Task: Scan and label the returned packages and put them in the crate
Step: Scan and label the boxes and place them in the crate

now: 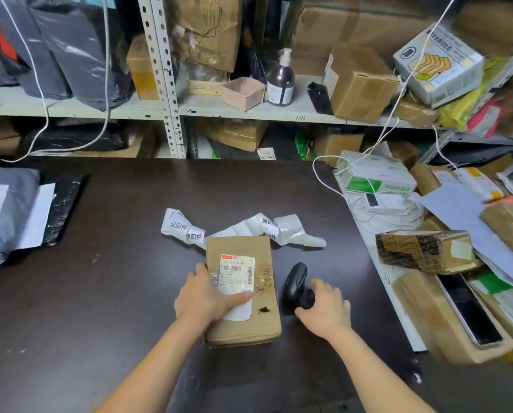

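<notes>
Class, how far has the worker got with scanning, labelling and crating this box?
Done: the cardboard box lies label-up on the table. In hand: the left hand holds it, the right hand reaches for the scanner. Left: scanning, a sticker from the label strip, crating; no crate shows.

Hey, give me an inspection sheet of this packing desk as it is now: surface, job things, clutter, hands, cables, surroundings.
Surface: dark brown table.
Job's things: cardboard package with shipping label; black barcode scanner lying right of it; strip of return labels behind it; no crate seen.
Clutter: grey mailer bags at the left edge; heap of parcels at the right.
Grippers: left hand grips the package, thumb across the label; right hand open, fingers spread at the scanner's handle.
Cables: white cords hang from above and pile beside the heap.
Surroundings: metal shelving with boxes, a pump bottle, dark bags.
</notes>
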Demonstrator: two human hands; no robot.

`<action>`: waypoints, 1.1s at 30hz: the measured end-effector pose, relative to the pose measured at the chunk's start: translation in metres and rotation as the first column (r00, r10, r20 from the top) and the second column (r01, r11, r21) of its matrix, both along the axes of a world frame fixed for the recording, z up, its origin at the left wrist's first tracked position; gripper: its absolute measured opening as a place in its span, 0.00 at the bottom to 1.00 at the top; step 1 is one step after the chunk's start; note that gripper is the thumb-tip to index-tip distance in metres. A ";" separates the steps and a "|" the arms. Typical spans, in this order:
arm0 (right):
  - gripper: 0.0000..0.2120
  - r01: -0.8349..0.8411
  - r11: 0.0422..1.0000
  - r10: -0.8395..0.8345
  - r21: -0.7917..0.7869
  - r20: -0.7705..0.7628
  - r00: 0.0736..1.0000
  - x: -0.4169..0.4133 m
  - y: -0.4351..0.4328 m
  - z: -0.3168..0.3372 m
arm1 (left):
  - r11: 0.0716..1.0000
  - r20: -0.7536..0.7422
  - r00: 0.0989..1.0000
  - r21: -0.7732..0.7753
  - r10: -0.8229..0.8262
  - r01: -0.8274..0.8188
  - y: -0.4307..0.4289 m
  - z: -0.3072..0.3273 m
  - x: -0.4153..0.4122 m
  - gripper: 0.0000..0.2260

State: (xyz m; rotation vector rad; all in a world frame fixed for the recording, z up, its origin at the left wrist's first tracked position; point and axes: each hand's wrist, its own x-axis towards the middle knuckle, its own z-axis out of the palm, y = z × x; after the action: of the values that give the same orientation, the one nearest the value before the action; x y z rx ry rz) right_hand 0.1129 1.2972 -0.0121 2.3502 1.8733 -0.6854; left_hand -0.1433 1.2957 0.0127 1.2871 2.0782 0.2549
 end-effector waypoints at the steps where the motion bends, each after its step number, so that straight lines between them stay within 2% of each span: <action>1: 0.36 0.020 0.999 -0.022 -0.039 -0.043 0.999 0.002 0.002 0.005 | 1.000 -0.002 1.000 -0.002 -0.003 0.003 0.001 0.000 -0.001 0.47; 3: 0.38 0.109 0.991 -0.123 -0.082 -0.186 0.975 0.009 0.007 0.016 | 1.000 -0.008 1.000 -0.009 -0.007 0.007 0.002 -0.001 -0.001 0.47; 5: 0.32 0.197 0.980 -0.188 -0.002 -0.307 0.933 0.015 0.017 0.024 | 1.000 -0.018 1.000 -0.019 -0.006 0.006 0.004 -0.002 0.000 0.47; 8: 0.20 0.231 0.960 -0.154 0.156 -0.391 0.907 0.016 0.045 0.036 | 1.000 -0.023 1.000 -0.010 0.003 -0.003 0.008 -0.001 0.007 0.47; 10: 0.17 0.159 0.969 -0.067 0.191 -0.417 0.907 0.010 0.072 0.043 | 1.000 -0.021 1.000 -0.009 0.014 -0.014 0.010 0.001 0.010 0.46; 14: 0.09 -0.068 0.980 0.133 0.188 -0.357 0.924 -0.014 0.123 0.042 | 0.998 0.038 0.997 -0.012 0.069 -0.069 0.006 0.007 0.013 0.47; 18: 0.13 -0.266 0.963 0.268 0.030 -0.142 0.953 -0.036 0.152 0.025 | 0.996 0.074 0.993 -0.010 0.087 -0.087 0.003 0.017 0.017 0.46; 20: 0.06 -0.311 0.950 0.309 -0.018 -0.059 0.949 -0.041 0.160 0.018 | 0.995 0.067 0.992 -0.022 0.103 -0.102 0.002 0.019 0.019 0.45; 22: 0.03 -0.291 0.957 0.291 0.010 -0.025 0.956 -0.044 0.162 0.012 | 0.992 0.055 0.991 -0.030 0.122 -0.120 0.000 0.021 0.021 0.44; 24: 0.07 -0.283 0.956 0.286 0.079 -0.028 0.958 -0.045 0.162 0.010 | 0.989 0.053 0.989 -0.043 0.141 -0.139 -0.001 0.022 0.021 0.45; 27: 0.12 -0.221 0.964 0.246 0.150 -0.181 0.952 -0.041 0.155 0.010 | 0.988 0.062 0.987 -0.054 0.149 -0.146 -0.001 0.026 0.023 0.46; 30: 0.09 -0.098 0.976 0.165 0.192 -0.372 0.914 -0.033 0.143 0.023 | 0.990 0.063 0.989 -0.060 0.133 -0.129 -0.001 0.025 0.023 0.46; 33: 0.05 -0.015 0.967 0.153 0.255 -0.533 0.832 -0.023 0.131 0.042 | 0.990 0.003 0.993 -0.076 0.117 -0.116 -0.003 0.023 0.022 0.55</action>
State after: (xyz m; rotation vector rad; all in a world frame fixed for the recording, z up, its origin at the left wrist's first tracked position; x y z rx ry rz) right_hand 0.0899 1.4284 0.0303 2.3548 2.3888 -1.3111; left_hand -0.1212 1.2922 0.0353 1.1206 2.1386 0.2303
